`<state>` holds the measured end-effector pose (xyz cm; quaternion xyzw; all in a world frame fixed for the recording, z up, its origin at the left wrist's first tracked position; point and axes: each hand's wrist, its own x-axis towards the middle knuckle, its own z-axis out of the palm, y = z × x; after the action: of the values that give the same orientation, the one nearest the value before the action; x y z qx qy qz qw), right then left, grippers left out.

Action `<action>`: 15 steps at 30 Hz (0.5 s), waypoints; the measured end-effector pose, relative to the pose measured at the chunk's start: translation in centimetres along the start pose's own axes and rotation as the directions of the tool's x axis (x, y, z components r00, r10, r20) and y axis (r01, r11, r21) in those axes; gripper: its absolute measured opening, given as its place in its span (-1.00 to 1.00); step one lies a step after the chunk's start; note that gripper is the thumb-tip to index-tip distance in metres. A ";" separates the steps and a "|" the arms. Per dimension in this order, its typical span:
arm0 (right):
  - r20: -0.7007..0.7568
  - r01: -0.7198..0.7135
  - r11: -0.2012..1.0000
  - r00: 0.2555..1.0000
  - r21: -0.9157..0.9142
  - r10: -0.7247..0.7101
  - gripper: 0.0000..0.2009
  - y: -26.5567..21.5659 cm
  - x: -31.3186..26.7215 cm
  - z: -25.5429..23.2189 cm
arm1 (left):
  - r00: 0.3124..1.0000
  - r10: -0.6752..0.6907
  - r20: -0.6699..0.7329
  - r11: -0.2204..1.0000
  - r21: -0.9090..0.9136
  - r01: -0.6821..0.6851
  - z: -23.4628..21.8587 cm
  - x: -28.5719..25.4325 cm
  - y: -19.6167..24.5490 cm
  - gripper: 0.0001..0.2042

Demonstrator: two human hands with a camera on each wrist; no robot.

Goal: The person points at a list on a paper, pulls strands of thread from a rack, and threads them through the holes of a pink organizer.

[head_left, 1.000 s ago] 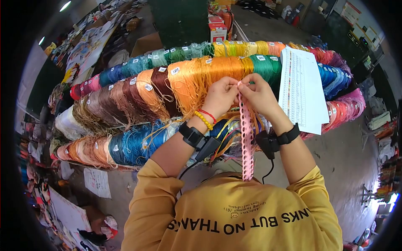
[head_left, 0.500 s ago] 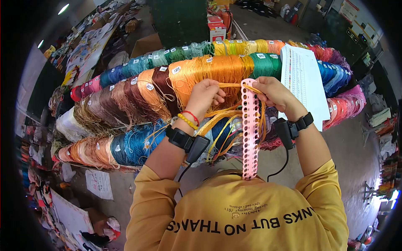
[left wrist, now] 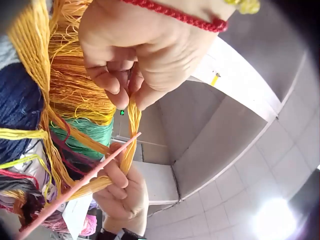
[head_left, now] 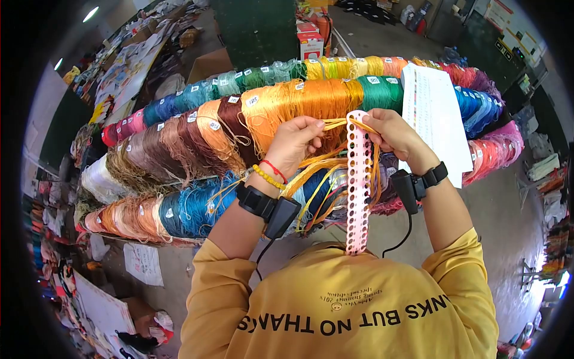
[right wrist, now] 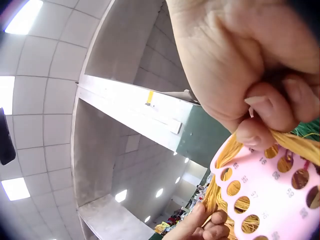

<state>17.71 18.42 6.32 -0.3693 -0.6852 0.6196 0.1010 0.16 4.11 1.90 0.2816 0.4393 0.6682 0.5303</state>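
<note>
Left hand (head_left: 293, 142): thumb and fingers pinch a bundle of yellow-orange threads (left wrist: 133, 118). Right hand (head_left: 396, 134): curled fingers pinch the same bundle beside a numbered, perforated pink strip (head_left: 358, 185), whose upper end stands between the hands; beyond lie labelled thread rolls (head_left: 326, 99) and printed sheets (head_left: 435, 128).

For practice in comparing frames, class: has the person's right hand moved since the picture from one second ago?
Yes. In the head view, the right hand has moved rightward, closer to the white paper.
</note>
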 end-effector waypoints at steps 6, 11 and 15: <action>-0.013 0.002 1.000 1.000 0.016 -0.002 -0.81 0.3 0.2 0.0 | 0.995 -0.021 0.100 0.981 -0.189 0.040 1.0 0.0 -0.1 -0.91; 0.002 0.009 1.000 1.000 0.016 -0.009 -0.81 0.5 0.3 0.1 | 0.918 0.078 0.389 0.882 -0.456 0.118 1.7 -0.8 0.7 -0.84; 0.020 0.000 0.995 1.000 0.105 -0.003 -0.83 0.0 -0.4 0.6 | 0.885 -0.058 0.461 0.989 -0.096 0.115 3.2 -1.2 1.0 -0.64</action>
<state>17.62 17.70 6.28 -0.3566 -0.6531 0.6583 0.1137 2.70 3.86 4.34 0.3782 0.2732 0.5842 0.6641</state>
